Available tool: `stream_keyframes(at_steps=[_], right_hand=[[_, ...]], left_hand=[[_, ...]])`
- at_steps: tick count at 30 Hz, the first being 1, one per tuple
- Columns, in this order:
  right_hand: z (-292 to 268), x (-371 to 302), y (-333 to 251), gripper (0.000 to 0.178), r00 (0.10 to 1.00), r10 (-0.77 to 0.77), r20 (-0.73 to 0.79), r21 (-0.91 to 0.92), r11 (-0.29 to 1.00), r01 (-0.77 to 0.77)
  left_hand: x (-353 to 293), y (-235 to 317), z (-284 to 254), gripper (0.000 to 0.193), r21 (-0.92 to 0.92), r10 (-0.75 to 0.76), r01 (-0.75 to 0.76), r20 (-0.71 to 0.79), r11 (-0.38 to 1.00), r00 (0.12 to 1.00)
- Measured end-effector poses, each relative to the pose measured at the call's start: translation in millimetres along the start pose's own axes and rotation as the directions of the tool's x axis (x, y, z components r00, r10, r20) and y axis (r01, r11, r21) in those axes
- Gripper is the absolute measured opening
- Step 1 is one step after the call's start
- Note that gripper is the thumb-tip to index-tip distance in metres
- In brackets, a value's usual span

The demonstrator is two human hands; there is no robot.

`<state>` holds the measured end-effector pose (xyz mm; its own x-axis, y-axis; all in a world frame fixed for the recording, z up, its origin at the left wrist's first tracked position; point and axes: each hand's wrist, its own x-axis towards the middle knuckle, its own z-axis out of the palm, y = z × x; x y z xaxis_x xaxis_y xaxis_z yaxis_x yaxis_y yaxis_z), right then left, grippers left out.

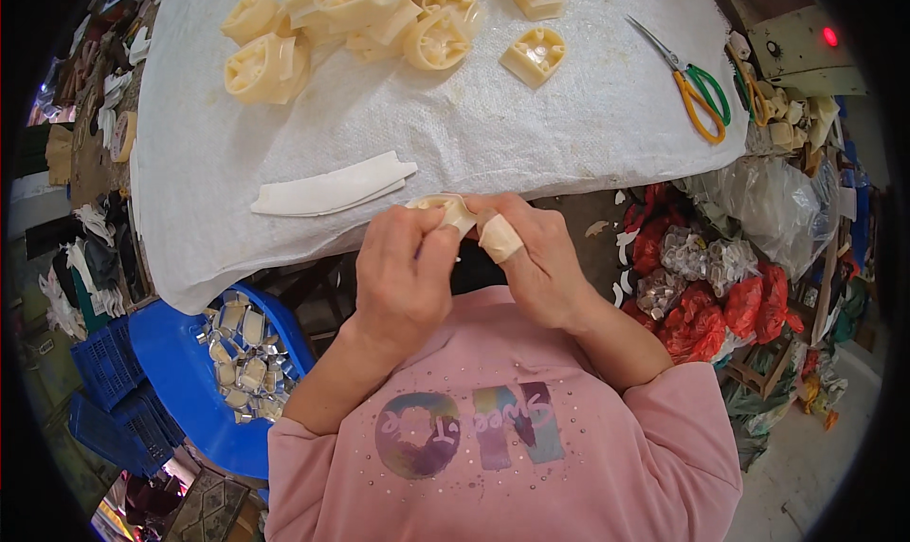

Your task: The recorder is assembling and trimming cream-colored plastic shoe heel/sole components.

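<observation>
Just past the front edge of the covered table, my two hands meet at a small cream moulded plastic piece (pixel 449 210) with a hollow side facing up. My left hand (pixel 403 267) is closed, pinching it between thumb and fingers. From the other side my right hand (pixel 536 253) is closed against it, its fingertips partly hidden; beige tape wraps that thumb. White curved strips (pixel 332 185) lie overlapping on the cloth to the left of the hands. A pile of similar cream plastic pieces (pixel 351 11) stands farther back, and a single piece (pixel 536 56) sits apart to its right.
Scissors (pixel 697 91) with orange and green handles lie at the table's right. A blue plastic seat (pixel 180 352) at lower left holds many small metal-edged pieces (pixel 248 357). Blue baskets (pixel 106 362) stand beside it. Red bags (pixel 701 319) and clear plastic (pixel 773 201) crowd the right.
</observation>
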<state>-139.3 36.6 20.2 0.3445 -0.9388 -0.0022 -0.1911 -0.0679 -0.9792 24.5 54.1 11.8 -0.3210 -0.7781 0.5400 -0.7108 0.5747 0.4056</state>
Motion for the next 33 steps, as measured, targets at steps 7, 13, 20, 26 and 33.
stream_keyframes(at_steps=[7, 13, 20, 26, 33], right_hand=[[-36, 25, 20, 0.048, 0.914, 0.161, 0.373, 0.366, 0.879, -0.304], [-33, 33, 9, 0.059, 0.88, 0.139, 0.454, 0.422, 0.836, -0.35], [-24, 37, 21, 0.057, 0.918, 0.089, 0.387, 0.302, 0.928, -0.217], [-23, 26, 23, 0.042, 0.991, -0.113, 0.078, 0.424, 0.903, 0.07], [-13, 31, 16, 0.024, 0.915, -0.403, 0.019, -0.191, 0.897, 0.399]], left_hand=[[-4, -7, -2, 0.021, -0.51, -0.224, 0.159, -0.069, 0.845, 0.972], [-3, -8, 0, 0.023, -0.485, 0.037, -0.08, -0.098, 0.871, 0.994], [-7, -9, 4, 0.021, -0.424, -0.102, 0.069, -0.054, 0.903, 0.993], [3, 4, -1, 0.02, -0.814, -0.539, 0.31, -0.005, 0.491, 0.842], [7, 7, 7, 0.015, -0.869, -0.586, 0.348, 0.086, 0.352, 0.806]])
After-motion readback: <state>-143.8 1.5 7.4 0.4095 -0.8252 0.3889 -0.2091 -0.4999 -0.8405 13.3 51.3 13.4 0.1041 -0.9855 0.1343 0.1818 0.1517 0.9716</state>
